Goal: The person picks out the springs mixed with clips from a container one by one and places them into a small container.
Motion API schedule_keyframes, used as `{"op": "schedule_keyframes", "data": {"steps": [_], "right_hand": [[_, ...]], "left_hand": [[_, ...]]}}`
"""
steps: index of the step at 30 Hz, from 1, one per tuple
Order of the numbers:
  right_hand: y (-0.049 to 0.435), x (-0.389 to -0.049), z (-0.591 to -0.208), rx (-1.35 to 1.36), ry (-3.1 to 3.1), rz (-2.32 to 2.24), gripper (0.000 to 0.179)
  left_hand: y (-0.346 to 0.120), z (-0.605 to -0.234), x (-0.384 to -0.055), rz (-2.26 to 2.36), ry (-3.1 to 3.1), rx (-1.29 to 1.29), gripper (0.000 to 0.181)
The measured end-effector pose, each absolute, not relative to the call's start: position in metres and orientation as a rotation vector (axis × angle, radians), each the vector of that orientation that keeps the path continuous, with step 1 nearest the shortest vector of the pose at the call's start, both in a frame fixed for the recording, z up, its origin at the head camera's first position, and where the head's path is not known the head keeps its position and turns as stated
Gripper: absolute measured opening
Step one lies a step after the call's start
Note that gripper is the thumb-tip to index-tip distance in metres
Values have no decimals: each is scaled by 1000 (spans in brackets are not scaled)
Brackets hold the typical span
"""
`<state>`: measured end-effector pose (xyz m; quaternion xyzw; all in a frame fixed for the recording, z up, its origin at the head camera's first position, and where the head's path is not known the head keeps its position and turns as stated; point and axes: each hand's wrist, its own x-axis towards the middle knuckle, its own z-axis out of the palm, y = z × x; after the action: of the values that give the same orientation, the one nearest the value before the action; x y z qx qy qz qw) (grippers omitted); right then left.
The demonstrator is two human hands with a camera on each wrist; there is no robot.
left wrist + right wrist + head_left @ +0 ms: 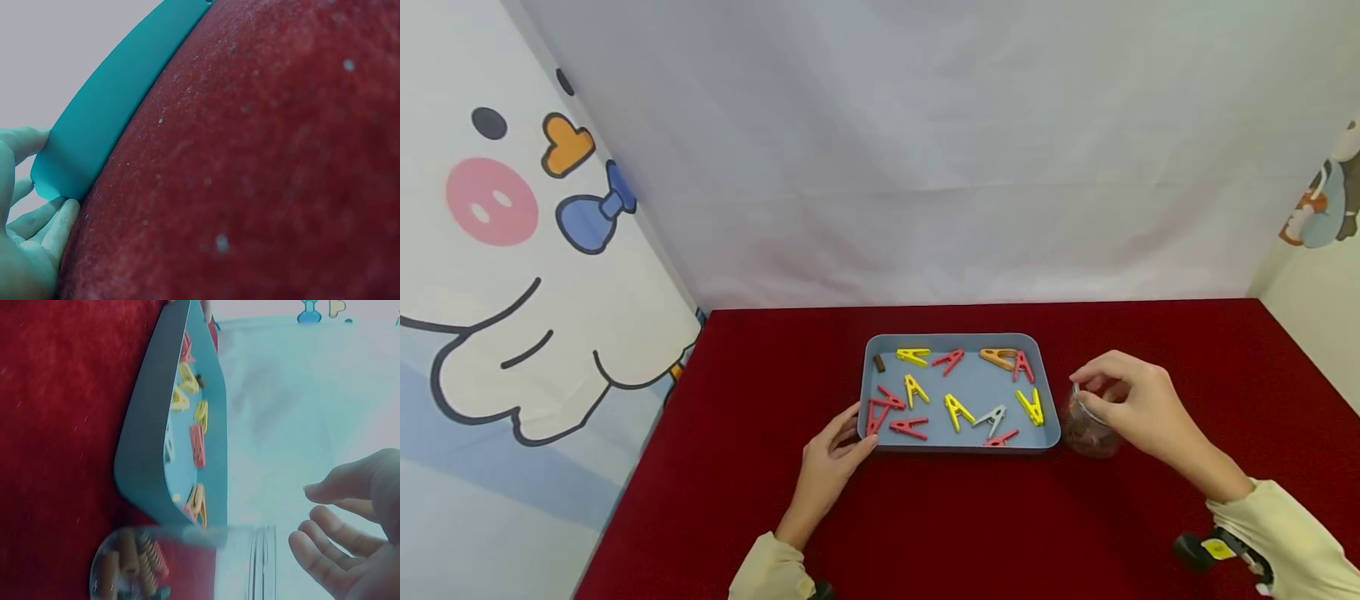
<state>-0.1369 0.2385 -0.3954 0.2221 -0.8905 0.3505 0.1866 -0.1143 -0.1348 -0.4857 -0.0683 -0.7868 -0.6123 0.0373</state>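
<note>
My left hand (827,467) holds the near-left corner of a shallow blue-grey tray (970,383); the left wrist view has its thumb and fingers on either side of that corner. Spread over the tray are clothespins: several red, several yellow (957,412), an orange one (996,358) and a grey one (991,419). A short brown piece (880,363) lies near the back-left corner. Over the mouth of a clear jar (1090,437) hovers my right hand (1138,404), thumb and fingers apart with nothing between them in the right wrist view. Brown cylinders (128,550) and ribbed pieces (149,565) fill the jar's bottom.
Dark red cloth (955,525) covers the table. The jar stands close to the tray's right side. White fabric (962,183) hangs along the back edge, and a cartoon-printed sheet (512,333) hangs at the left.
</note>
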Motion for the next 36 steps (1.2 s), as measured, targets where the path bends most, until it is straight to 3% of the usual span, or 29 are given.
{"op": "schedule_keyframes", "data": {"steps": [36], "right_hand": [[146, -179, -418, 687, -2582, 1148, 17]], "left_hand": [[-131, -483, -114, -1892, -2388, -175, 55]]}}
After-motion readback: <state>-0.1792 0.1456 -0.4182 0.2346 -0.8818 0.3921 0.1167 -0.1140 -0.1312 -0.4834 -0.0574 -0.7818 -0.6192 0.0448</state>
